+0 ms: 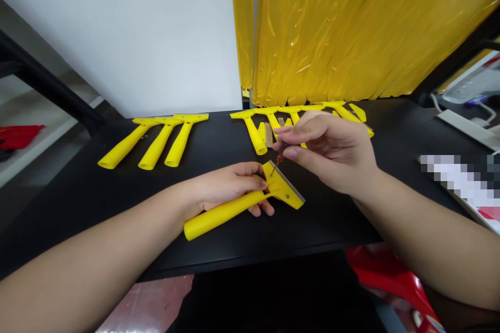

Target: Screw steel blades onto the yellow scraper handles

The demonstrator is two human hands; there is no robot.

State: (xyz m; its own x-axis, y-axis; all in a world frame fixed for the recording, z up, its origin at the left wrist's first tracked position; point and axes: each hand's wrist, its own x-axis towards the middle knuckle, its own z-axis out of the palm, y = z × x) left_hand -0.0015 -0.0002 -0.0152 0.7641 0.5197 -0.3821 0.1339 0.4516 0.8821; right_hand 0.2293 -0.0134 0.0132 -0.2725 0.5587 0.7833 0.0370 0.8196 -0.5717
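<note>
My left hand (234, 187) is closed around the neck of a yellow scraper (222, 216), whose handle points to the lower left. A metal blade edge runs along the far side of its wide head, and two screws show on the face. In my right hand (336, 151) a small screwdriver (279, 158) is pinched between thumb and fingers. Its tip meets the screw nearer my left fingers; most of its handle is hidden by my fingers.
Three yellow scraper handles (150, 148) lie at the back left of the black table (164, 234). Several more (255, 138) lie behind my right hand, with loose yellow pieces and metal plates (269, 135) among them. A white panel (156, 36) and yellow plastic sheeting (351, 31) stand behind.
</note>
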